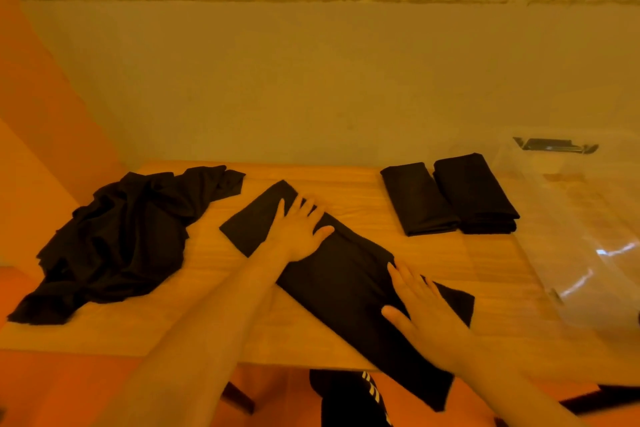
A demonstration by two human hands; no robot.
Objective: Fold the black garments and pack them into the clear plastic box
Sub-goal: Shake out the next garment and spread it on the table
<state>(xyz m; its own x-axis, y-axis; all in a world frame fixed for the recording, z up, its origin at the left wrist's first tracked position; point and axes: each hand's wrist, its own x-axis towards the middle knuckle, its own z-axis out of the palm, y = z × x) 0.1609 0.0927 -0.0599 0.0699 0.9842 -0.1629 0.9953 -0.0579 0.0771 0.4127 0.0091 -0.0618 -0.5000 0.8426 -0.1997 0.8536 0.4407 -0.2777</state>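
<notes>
The wooden table [311, 184] is our stage, set against a plain wall. At its right end sits the clear plastic box [581, 236], see-through walls catching the light. At the table's left end, a crumpled black heap [121, 239] waits unfolded. Across the table's middle lies the long black garment [346, 284], folded into a narrow strip, its near end hanging off the front edge. Two folded black bundles [450, 198] sit side by side toward the table's back right, beside the box. Left hand [299, 230] flat, fingers spread, pressing the strip; right hand [420, 308] flat too, fingers straight, pressing nearer the front edge.
</notes>
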